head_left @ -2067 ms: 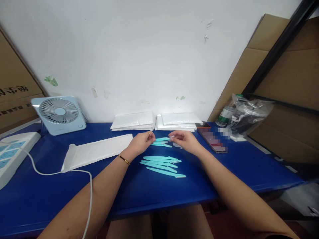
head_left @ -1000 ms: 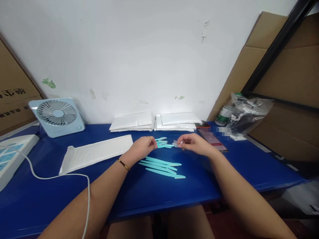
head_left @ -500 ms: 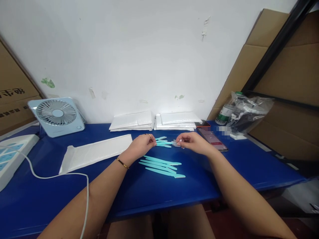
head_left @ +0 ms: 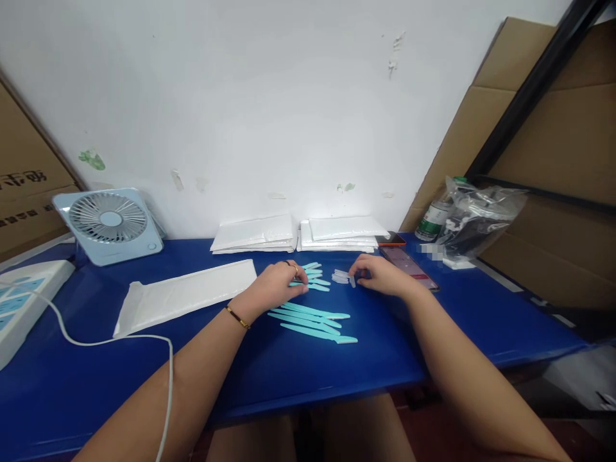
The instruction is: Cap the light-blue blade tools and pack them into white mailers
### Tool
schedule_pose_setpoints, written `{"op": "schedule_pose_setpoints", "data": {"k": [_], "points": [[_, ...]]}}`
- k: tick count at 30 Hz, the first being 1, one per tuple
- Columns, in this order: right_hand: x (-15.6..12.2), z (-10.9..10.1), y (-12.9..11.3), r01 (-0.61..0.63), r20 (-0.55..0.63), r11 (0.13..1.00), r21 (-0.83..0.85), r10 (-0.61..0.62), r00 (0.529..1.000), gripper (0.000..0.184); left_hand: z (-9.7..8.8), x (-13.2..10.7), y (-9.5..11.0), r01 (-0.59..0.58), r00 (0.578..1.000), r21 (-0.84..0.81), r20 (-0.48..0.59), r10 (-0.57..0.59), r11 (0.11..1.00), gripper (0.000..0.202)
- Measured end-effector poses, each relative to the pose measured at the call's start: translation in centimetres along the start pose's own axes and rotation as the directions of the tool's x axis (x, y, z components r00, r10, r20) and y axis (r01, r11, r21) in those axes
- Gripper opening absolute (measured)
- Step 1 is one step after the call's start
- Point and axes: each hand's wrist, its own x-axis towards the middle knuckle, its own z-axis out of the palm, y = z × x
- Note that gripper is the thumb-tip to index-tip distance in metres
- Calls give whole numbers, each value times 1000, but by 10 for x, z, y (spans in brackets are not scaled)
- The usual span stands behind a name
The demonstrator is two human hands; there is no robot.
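Left hand (head_left: 276,282) is curling over razors, right hand (head_left: 380,274) is dipping to clear pieces
The left hand's loose curl is hiding whether it is gripping any rear turquoise razors (head_left: 320,282); nearer razors (head_left: 312,331) are lying in front on the blue surface (head_left: 385,353); no razor tip is reaching the clear pieces (head_left: 341,277) now, so that razor's turn seems to be ending; the right fingers are narrowing there, perhaps pinching one, I cannot tell

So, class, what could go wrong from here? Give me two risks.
The small clear pieces lie loose beside the right hand and might scatter if knocked. The white cable crosses in front of the left forearm, so it could snag if that arm moves.
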Motion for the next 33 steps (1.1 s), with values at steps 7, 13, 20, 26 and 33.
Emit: {"op": "schedule_pose_setpoints", "data": {"k": [7, 13, 20, 26, 33], "points": [[2, 6, -1, -3, 33, 1000, -22, 4, 999, 7, 11, -3, 9, -12, 979, -71, 204, 27, 997, 17], [-5, -1, -15, -60, -67, 895, 442, 100, 993, 18, 5, 0, 2, 78, 995, -164, 78, -66, 983, 22], [-5, 0, -22, 16, -136, 812, 584, 79, 988, 21, -1, 1, -8, 136, 991, -256, 31, -132, 957, 30], [-1, 11, -26, 109, -191, 819, 564, 2, 982, 16, -1, 2, -4, 130, 991, -252, 35, -125, 959, 30], [7, 22, -37, 152, -230, 888, 433, -54, 972, 15, 1, 3, -3, 128, 991, -199, -4, -131, 972, 29]]}}
